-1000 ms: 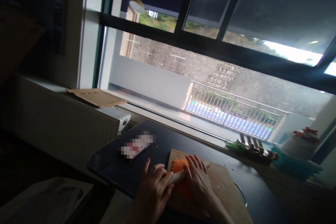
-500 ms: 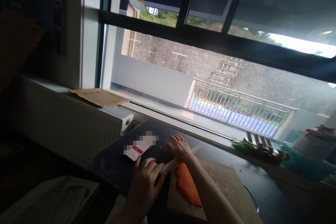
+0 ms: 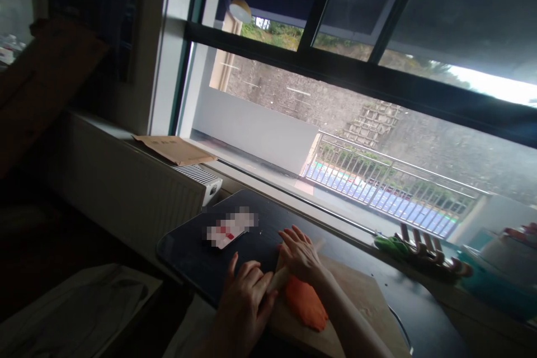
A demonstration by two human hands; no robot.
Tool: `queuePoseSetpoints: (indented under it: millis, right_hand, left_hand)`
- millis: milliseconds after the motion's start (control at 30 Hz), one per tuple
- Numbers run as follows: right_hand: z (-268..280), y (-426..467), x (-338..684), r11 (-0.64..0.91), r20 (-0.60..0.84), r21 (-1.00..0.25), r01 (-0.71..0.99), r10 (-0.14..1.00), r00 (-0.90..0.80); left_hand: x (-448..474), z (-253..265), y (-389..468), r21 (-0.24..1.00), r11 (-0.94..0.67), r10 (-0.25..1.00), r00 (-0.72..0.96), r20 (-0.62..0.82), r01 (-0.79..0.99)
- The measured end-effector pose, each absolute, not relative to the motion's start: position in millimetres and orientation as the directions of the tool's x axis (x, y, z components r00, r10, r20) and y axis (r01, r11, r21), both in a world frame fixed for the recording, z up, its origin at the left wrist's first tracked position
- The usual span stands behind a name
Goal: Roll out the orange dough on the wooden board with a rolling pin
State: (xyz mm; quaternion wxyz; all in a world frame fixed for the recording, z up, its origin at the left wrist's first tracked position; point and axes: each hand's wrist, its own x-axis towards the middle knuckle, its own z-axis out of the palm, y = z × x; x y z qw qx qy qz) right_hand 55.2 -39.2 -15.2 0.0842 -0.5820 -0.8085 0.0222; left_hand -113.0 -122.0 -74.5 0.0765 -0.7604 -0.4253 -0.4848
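A pale wooden rolling pin [image 3: 278, 281] lies slantwise across a piece of flattened orange dough [image 3: 305, 303] on a wooden board [image 3: 358, 291]. My left hand [image 3: 248, 292] is curled around the near end of the pin, its index finger sticking up. Over the pin's farther part rests my right hand [image 3: 300, 251], palm down, with fingers stretched out; it covers much of the pin and part of the dough. A small orange patch shows beside the right fingers, beyond the pin. Whether the dough is clay or food I cannot tell.
A phone [image 3: 229, 235], partly blurred out, lies on the dark table [image 3: 188, 240] left of the hands. Along the window side stand a green item [image 3: 390, 245], wooden pieces [image 3: 425, 243] and a teal basin [image 3: 495, 274]. A brown envelope [image 3: 178, 149] rests on the radiator [image 3: 168, 196].
The whole view has shifted, so the scene sits farther right. Both hands and the rolling pin have moved slightly toward me over the dough, and the board's far corner now shows past the pin.
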Motion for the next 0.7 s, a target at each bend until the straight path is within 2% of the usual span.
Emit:
queuePoseSetpoints:
  millis: [233,367,533,700]
  right_hand:
    - [-5.9,-5.4,15.3,0.297,0.021,-0.151,0.943,0.955,-0.297]
    - [-12.9,-28.4,46.1,0.323,0.061,-0.153,0.934,0.946,-0.318]
    - [-29.4,-64.7,95.6,0.375,0.139,-0.165,0.912,0.925,-0.355]
    - [-32.5,-56.8,87.9,0.352,0.151,-0.164,0.922,0.932,-0.329]
  left_hand:
    - [-127.5,-72.8,-118.4,0.328,-0.579,0.618,0.14,0.773,0.746]
    - [-114.7,-67.9,-126.6,0.356,-0.633,0.581,0.116,0.806,0.688]
    - [-97.5,-57.2,-140.7,0.326,-0.705,0.545,0.187,0.817,0.63]
    - [-98.4,-59.0,-137.4,0.345,-0.683,0.558,0.156,0.815,0.644]
